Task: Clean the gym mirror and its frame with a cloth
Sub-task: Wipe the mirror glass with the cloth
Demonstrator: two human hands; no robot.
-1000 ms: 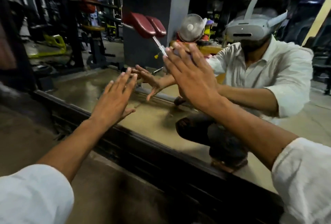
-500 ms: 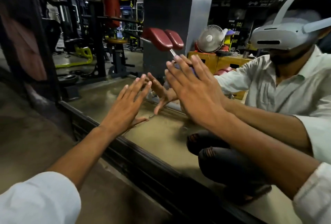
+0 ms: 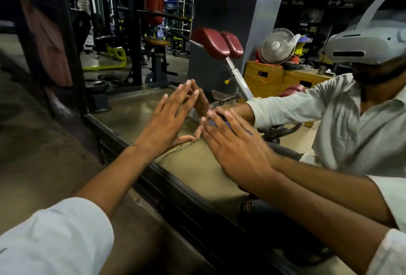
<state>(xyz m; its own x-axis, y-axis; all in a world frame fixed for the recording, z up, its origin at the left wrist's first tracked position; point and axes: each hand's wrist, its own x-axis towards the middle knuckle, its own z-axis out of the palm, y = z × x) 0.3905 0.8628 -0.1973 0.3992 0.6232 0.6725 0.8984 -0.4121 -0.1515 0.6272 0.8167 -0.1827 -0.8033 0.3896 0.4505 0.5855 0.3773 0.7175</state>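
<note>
The gym mirror (image 3: 136,107) fills the view, with its dark frame (image 3: 175,191) running diagonally along the bottom. My left hand (image 3: 167,125) lies flat against the glass with straight, spread fingers. My right hand (image 3: 235,145) presses flat on the glass just to its right, and a bit of blue cloth (image 3: 214,123) shows between its fingers. The two hands nearly touch at the thumbs. My reflection crouches in the mirror at the right.
The dark upright frame post (image 3: 72,59) stands at the left. A bare concrete floor (image 3: 44,164) lies below the frame. Reflected in the glass are a red padded bench (image 3: 217,42), a fan (image 3: 278,46) on wooden boxes and gym machines.
Both hands slid left and down along the glass and drew closer together. My view shifted left, bringing the reflection further right.
</note>
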